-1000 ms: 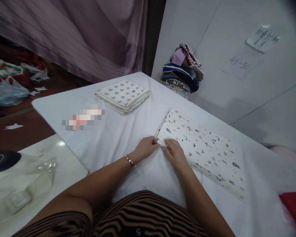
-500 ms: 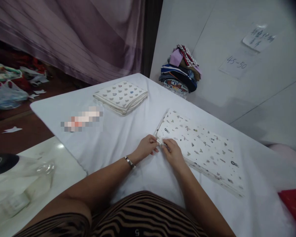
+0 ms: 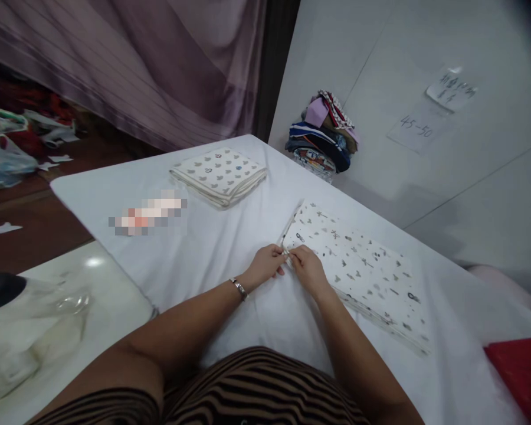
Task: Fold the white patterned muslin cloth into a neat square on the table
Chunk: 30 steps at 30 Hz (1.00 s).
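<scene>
A folded white cloth (image 3: 363,265) with small grey and brown prints lies in layers on the white-covered table, right of centre. My left hand (image 3: 268,261) pinches its near left corner between thumb and fingers. Close beside it, my right hand (image 3: 307,268) grips the same corner, and the fingertips of both hands almost meet there. Farther back lies a second folded cloth (image 3: 221,174), white with grey shapes, apart from both hands.
A blurred-out item (image 3: 148,215) rests on the white sheet (image 3: 212,248). Clear plastic containers (image 3: 48,319) stand on the left surface. Folded clothes (image 3: 321,136) are stacked against the wall. A red item (image 3: 520,366) sits at right, and a curtain (image 3: 181,71) hangs behind.
Both hands stay at the cloth's corner, and their fingertips have drawn closer together. The camera view has shifted slightly; both cloths lie where they were.
</scene>
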Tool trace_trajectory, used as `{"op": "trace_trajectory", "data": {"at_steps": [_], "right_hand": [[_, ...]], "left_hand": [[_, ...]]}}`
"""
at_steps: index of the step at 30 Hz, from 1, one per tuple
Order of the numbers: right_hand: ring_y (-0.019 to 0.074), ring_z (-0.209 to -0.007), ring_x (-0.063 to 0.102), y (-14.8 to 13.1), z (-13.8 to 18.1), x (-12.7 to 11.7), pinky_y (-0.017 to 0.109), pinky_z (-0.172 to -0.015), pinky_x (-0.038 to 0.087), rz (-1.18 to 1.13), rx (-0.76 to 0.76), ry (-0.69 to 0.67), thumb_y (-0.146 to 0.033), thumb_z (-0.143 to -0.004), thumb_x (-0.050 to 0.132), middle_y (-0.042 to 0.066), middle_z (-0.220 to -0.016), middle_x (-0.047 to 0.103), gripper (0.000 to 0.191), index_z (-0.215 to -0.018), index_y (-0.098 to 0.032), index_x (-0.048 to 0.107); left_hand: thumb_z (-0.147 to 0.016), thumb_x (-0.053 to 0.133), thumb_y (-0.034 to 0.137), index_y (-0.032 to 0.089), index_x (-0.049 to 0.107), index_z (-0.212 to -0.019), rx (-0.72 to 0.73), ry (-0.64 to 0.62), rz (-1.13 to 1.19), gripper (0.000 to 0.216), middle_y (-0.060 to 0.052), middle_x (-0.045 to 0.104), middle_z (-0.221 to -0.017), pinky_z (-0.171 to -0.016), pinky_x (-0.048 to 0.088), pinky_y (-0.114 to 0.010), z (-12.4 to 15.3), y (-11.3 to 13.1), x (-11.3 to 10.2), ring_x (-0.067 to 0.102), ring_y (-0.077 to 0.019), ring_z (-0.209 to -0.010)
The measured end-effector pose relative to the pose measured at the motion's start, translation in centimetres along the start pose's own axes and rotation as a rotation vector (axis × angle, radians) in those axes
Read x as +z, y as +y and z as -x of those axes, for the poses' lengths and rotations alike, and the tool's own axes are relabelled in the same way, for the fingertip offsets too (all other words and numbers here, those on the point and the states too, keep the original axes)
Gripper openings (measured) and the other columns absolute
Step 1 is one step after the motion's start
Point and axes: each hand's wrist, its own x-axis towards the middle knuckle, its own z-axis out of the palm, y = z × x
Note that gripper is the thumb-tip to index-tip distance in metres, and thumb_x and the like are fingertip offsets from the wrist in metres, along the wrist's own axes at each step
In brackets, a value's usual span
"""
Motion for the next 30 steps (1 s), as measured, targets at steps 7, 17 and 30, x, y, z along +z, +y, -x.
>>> {"op": "trace_trajectory", "data": {"at_steps": [7,17,30], "right_hand": [[0.0205,-0.086,0.052,-1.0,0.9,-1.4,0.031,-0.075,0.042,0.216,-0.064,0.048,-0.02,-0.091,0.039,0.008,-0.087,0.059,0.022,-0.088,-0.02,0.06],[0.0196,-0.084,0.05,-1.5,0.7,-0.8,0.031,-0.075,0.04,0.159,-0.126,-0.001,-0.021,-0.085,0.047,0.006,-0.083,0.056,0.01,-0.082,-0.02,0.056],[0.0189,-0.082,0.052,-0.9,0.4,-1.0,0.03,-0.073,0.039,0.147,-0.08,0.099,-0.025,-0.091,0.037,0.006,-0.084,0.059,0.019,-0.087,-0.02,0.055]], "left_hand": [[-0.077,0.053,0.018,0.014,0.051,-0.086,-0.006,0.024,0.011,0.01,0.004,0.056,-0.057,-0.037,0.036,-0.016,0.0,-0.1,-0.1,0.057,-0.0089,-0.044],[-0.077,0.052,0.024,0.017,0.054,-0.079,0.117,0.05,-0.046,0.007,0.004,0.057,-0.057,-0.041,0.039,-0.018,0.3,-0.2,-0.1,0.054,-0.0083,-0.045],[-0.078,0.052,0.028,0.018,0.058,-0.084,0.168,0.061,-0.093,0.013,0.004,0.058,-0.059,-0.045,0.041,-0.02,0.3,0.0,-0.6,0.055,-0.0093,-0.049]]}}
